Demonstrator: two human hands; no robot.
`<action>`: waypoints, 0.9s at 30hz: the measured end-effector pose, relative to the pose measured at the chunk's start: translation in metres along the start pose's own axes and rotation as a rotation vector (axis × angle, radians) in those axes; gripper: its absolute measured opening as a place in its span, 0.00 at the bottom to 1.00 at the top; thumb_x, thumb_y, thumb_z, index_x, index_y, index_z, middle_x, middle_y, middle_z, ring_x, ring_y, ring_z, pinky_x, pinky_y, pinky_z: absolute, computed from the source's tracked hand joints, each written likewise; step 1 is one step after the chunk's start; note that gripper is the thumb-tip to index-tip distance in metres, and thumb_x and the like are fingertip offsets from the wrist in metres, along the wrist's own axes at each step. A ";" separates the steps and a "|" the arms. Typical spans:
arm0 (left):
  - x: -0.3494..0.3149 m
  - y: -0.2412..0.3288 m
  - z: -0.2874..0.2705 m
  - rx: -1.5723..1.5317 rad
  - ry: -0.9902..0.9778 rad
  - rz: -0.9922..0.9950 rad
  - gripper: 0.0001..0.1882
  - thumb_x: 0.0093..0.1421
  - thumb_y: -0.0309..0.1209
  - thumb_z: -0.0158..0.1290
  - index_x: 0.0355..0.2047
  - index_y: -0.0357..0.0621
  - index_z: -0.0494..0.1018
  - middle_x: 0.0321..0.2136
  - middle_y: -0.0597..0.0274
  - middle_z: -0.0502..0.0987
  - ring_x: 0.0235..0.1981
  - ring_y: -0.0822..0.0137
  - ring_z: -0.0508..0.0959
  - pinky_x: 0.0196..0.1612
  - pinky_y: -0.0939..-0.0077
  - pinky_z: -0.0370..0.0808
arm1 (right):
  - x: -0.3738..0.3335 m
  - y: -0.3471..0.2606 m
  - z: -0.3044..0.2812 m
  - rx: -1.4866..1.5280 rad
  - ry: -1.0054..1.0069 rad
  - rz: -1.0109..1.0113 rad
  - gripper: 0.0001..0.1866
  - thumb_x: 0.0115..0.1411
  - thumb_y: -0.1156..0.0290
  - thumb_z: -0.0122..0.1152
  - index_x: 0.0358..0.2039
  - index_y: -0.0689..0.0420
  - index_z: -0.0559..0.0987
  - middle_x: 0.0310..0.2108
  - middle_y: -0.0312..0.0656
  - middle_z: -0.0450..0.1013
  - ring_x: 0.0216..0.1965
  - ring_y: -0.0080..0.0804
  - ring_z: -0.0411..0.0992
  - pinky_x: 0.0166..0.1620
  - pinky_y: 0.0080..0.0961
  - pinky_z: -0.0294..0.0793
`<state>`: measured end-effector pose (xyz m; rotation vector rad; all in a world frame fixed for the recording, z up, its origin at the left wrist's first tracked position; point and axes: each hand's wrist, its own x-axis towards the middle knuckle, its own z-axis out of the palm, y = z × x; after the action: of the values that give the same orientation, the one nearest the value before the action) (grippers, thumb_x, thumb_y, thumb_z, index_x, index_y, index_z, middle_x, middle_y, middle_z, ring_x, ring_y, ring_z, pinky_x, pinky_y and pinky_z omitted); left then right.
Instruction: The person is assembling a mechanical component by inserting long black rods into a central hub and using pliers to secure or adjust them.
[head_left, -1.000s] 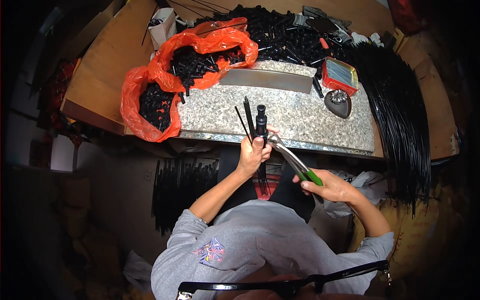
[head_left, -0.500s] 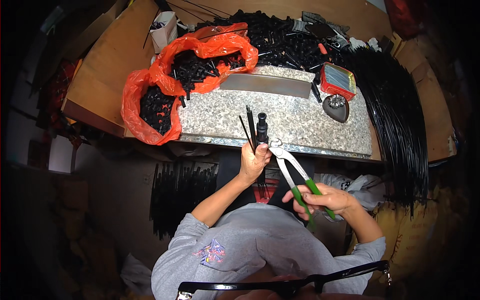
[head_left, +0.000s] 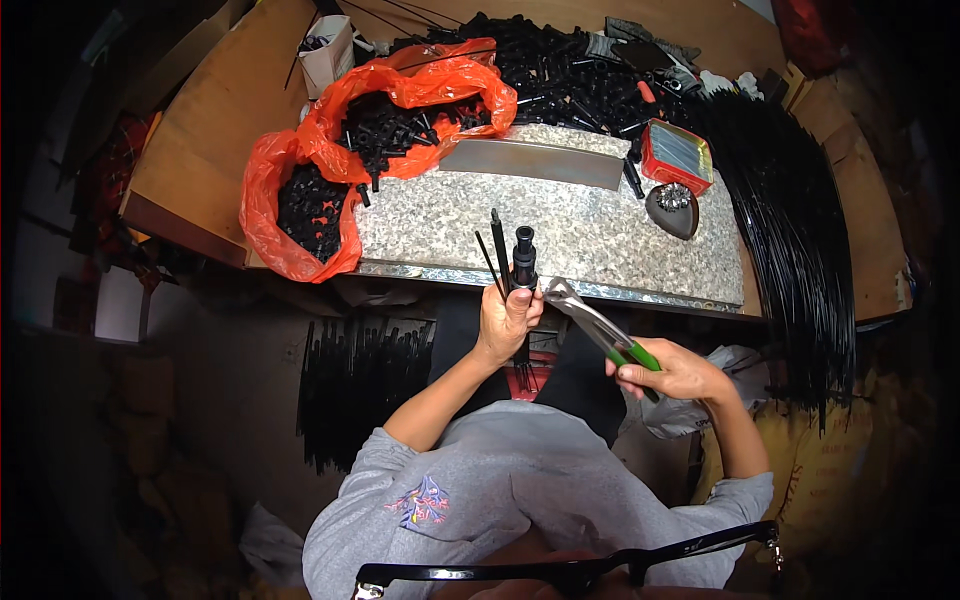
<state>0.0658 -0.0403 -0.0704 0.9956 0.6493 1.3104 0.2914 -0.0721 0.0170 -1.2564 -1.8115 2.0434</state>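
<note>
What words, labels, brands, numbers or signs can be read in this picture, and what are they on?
Yellow sack at lower right: dark printed lettering, which I won't copy; parts are too dim to read.
Metal pliers with green handles: any marking is too small to read.
Red rectangular box: no text I can make out.
Grey long-sleeved top: colourful embroidery, no lettering visible.

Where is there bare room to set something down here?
The widest bare patch of speckled slab lies between the metal strip and the front edge, with an orange plastic bag to its left and a dark dish to its right. The back is crowded with heaped black parts, the right side with long black rods.
</note>
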 end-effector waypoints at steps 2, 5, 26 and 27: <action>-0.001 0.000 -0.001 0.011 0.011 -0.005 0.28 0.54 0.57 0.47 0.31 0.40 0.62 0.12 0.72 0.57 0.11 0.82 0.54 0.14 0.87 0.49 | -0.001 -0.008 0.004 -0.231 0.161 -0.029 0.10 0.58 0.72 0.51 0.39 0.64 0.68 0.23 0.41 0.68 0.24 0.31 0.68 0.31 0.28 0.67; -0.001 0.001 0.003 0.007 0.014 -0.002 0.28 0.54 0.57 0.47 0.30 0.40 0.62 0.12 0.72 0.57 0.11 0.82 0.54 0.14 0.87 0.49 | -0.004 0.001 0.011 -0.567 0.440 -0.273 0.17 0.53 0.81 0.53 0.45 0.63 0.67 0.31 0.46 0.68 0.31 0.39 0.71 0.36 0.31 0.68; -0.002 0.000 0.003 0.024 0.055 0.018 0.28 0.54 0.56 0.48 0.29 0.40 0.64 0.12 0.74 0.58 0.12 0.83 0.55 0.14 0.88 0.50 | -0.007 -0.026 0.006 -0.979 0.602 -0.260 0.30 0.42 0.88 0.50 0.50 0.68 0.62 0.40 0.54 0.64 0.43 0.50 0.63 0.47 0.36 0.63; -0.003 -0.003 0.002 0.027 0.058 0.029 0.28 0.54 0.56 0.48 0.30 0.40 0.63 0.13 0.73 0.58 0.12 0.83 0.55 0.14 0.88 0.50 | -0.007 -0.027 0.006 -0.993 0.605 -0.246 0.29 0.42 0.88 0.50 0.50 0.67 0.62 0.39 0.53 0.64 0.43 0.50 0.63 0.47 0.36 0.63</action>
<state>0.0681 -0.0434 -0.0722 0.9948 0.7003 1.3630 0.2816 -0.0735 0.0433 -1.4716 -2.4802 0.4518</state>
